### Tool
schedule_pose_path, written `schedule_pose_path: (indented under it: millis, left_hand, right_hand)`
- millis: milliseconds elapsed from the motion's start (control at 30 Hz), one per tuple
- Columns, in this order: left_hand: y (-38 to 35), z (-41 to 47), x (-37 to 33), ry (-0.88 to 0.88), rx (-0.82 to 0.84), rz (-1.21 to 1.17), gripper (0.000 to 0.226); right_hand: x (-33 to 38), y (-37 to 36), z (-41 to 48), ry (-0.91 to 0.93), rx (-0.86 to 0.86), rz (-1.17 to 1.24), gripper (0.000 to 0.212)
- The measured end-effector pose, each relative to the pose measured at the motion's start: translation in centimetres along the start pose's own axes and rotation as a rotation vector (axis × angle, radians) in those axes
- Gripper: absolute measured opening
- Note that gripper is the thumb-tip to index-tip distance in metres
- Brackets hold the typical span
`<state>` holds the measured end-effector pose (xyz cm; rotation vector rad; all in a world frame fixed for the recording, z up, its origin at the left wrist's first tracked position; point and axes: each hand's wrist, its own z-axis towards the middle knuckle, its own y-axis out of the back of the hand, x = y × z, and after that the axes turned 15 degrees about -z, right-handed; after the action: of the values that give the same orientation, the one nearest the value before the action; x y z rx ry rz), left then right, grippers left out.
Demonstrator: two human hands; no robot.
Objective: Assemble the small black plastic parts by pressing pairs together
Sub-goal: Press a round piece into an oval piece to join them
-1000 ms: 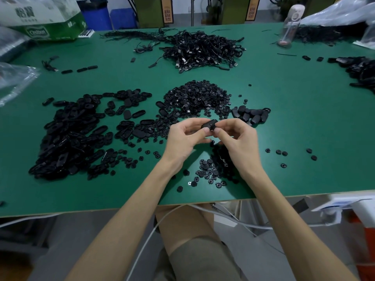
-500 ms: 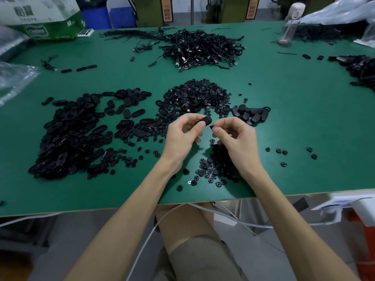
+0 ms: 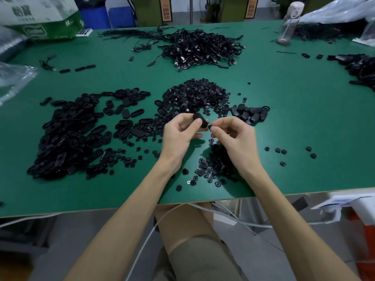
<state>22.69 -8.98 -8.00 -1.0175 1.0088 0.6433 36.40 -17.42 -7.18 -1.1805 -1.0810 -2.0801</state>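
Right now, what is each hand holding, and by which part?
The left hand pinches an oval black shell across its width; the right hand pinches a small black piece, held part hidden.

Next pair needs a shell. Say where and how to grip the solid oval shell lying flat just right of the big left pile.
Pinch the oval shell across its narrow width, on the two long edges, coming down from above: it lies flat on the table, probably too thin to take from the side.

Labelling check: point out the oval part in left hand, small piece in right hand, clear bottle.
oval part (image 3: 198,117): head view, top face.
small piece (image 3: 209,126): head view, exposed tip at the fingertips.
clear bottle (image 3: 288,27): head view, middle of body.
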Motion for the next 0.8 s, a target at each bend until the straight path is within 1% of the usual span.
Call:
schedule_pose_path:
  millis: [67,200,300,467,800]
  left_hand:
    - [-0.05,0.03,-0.09,-0.001,-0.009,0.009,0.011]
    - [0.01,0.07,-0.22,-0.007,-0.027,0.052,0.006]
    - [-0.03,-0.01,-0.29,0.019,0.012,0.062,0.008]
    - [-0.20,-0.13,-0.43,0.029,0.061,0.065,0.005]
    - [-0.20,-0.14,-0.01,0.021,0.120,0.159,0.007]
  right_hand:
    - [-0.06,0.01,0.04,-0.006,0.003,-0.005,0.005]
    - [-0.03,-0.03,0.09,-0.007,0.012,-0.023,0.003]
    - [0.04,-0.03,0.01,-0.008,-0.007,-0.017,0.004]
    - [0.02,0.03,-0.03,-0.023,-0.068,-0.047,0.006]
    - [0.05,0.11,-0.04,-0.035,-0.092,-0.091,0.004]
